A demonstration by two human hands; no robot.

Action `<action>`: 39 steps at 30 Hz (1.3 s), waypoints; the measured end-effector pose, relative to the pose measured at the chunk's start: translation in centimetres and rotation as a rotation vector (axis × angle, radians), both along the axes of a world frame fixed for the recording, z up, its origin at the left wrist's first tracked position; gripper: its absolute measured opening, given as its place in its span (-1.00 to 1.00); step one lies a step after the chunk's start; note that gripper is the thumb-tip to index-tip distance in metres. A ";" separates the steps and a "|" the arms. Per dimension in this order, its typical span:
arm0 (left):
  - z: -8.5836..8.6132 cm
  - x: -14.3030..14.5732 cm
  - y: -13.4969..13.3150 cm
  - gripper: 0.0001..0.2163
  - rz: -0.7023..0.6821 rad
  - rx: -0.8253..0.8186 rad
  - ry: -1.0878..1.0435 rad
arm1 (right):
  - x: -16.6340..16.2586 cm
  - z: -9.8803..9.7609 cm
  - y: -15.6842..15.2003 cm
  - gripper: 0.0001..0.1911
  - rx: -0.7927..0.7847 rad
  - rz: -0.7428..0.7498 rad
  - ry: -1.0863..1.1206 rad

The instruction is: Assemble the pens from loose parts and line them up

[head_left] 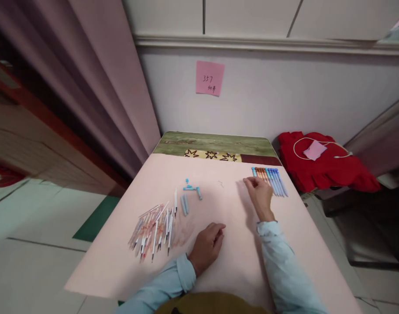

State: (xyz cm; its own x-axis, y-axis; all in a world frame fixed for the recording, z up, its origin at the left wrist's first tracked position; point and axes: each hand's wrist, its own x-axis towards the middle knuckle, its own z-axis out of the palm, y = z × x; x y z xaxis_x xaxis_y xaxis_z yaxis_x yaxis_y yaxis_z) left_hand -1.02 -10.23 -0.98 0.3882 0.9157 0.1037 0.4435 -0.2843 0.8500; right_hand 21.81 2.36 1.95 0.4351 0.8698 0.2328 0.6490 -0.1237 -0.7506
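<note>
My left hand [206, 246] rests on the pink tabletop near its front, fingers loosely curled, with nothing visible in it. My right hand [261, 196] is beside a row of assembled pens [273, 179], blue, brown and purple. Its thumb and fingers are pinched together, and whatever is between them is too small to make out. On the left lies a loose heap of pen refills [153, 229]. Between the heap and my hands are two grey-blue pen barrels [184, 205] and several small blue pen parts [193, 189]. Tiny thin pieces [221, 183], perhaps springs, lie farther back.
A pink sheet [232, 279] covers most of the table; a green patterned strip [219, 141] shows at the back. A pink note [210, 78] is on the wall. To the right lies a red cloth [320, 168] with a white cable. A curtain [98, 65] hangs at left.
</note>
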 end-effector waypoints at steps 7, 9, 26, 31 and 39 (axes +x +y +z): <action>0.8 0.4 -0.7 -0.78 0.044 -0.027 -0.103 | -8.0 -3.4 -6.5 -0.55 -0.074 0.229 0.511; 2.2 -0.1 -0.1 -0.84 0.089 -0.037 -0.120 | -8.4 -4.0 -7.1 -0.59 -0.047 0.258 0.424; 5.6 -9.5 8.0 -0.81 0.522 -0.142 0.781 | -7.9 -5.0 -6.5 -0.70 -0.019 0.365 0.276; 4.9 -8.7 9.4 -0.76 0.502 -0.201 0.856 | -7.8 -5.1 -6.6 -0.70 -0.018 0.373 0.267; 4.5 -8.6 11.1 -0.76 0.507 -0.357 0.743 | -7.7 -5.1 -6.6 -0.73 -0.030 0.380 0.294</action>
State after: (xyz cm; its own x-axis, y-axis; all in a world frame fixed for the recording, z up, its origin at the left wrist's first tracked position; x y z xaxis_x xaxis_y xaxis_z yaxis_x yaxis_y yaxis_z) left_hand -9.59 0.84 3.53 -0.2074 0.9225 -0.3257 0.9016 0.3094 0.3022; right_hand 14.06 -4.23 -3.19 0.1292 0.9844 0.1195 0.4130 0.0562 -0.9090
